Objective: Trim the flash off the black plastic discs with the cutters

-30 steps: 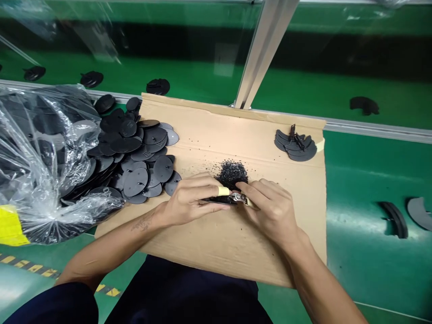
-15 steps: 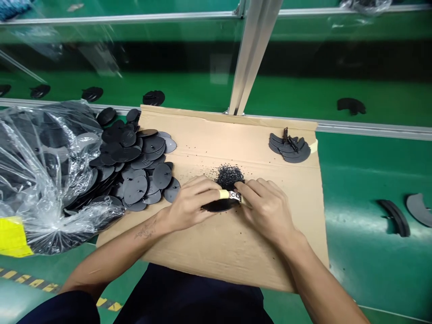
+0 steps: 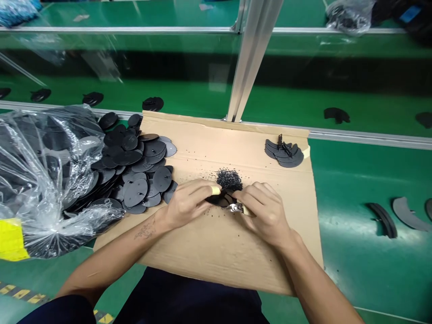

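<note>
My left hand is closed on the left side of a dark round plastic piece; one finger has a yellow wrap. At the piece's right side, my right hand is closed round small cutting pliers with pale handles. Their metal head lies by the piece's near right edge, and my right fingertips reach its far edge. Whether the jaws touch the piece I cannot tell. Just beyond both hands is a heap of tiny black clippings on the cardboard sheet.
Many flat black discs spill from a clear plastic bag on the left. Curved black parts are stacked at the cardboard's far right corner. More curved parts lie on the green table to the right. A metal post rises behind.
The pliers' head has turned and dropped from between my hands to the piece's near right edge. The dark piece has tilted, showing more of its inner face. The camera view has shifted slightly.
</note>
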`<state>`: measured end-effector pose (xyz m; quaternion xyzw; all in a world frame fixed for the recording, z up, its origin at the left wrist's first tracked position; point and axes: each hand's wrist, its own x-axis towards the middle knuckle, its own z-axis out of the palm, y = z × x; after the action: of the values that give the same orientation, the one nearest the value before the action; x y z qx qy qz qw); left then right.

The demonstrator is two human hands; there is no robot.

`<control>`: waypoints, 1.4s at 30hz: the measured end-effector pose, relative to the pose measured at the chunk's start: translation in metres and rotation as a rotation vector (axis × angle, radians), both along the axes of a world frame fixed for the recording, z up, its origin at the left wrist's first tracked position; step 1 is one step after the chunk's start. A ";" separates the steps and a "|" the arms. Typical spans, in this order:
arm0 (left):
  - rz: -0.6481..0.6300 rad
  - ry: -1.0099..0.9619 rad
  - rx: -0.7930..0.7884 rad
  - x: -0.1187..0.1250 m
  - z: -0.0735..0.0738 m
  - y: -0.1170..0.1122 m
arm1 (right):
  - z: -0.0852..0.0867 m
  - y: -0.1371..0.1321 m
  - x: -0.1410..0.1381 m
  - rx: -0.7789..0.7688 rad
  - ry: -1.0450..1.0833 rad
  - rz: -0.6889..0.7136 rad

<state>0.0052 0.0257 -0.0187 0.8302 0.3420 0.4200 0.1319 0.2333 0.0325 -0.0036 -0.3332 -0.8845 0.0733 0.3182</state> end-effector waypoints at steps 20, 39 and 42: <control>-0.078 -0.070 -0.123 0.003 -0.001 -0.006 | -0.005 0.003 0.007 -0.046 -0.094 -0.115; -0.105 -0.090 -0.140 0.004 -0.002 -0.006 | -0.003 0.002 0.009 0.005 -0.130 -0.122; -0.105 -0.057 -0.106 0.004 -0.002 -0.006 | -0.003 0.003 0.009 0.031 -0.177 -0.171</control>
<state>0.0091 0.0196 -0.0203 0.8266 0.3160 0.4172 0.2071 0.2418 0.0354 -0.0063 -0.4075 -0.8786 0.0025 0.2489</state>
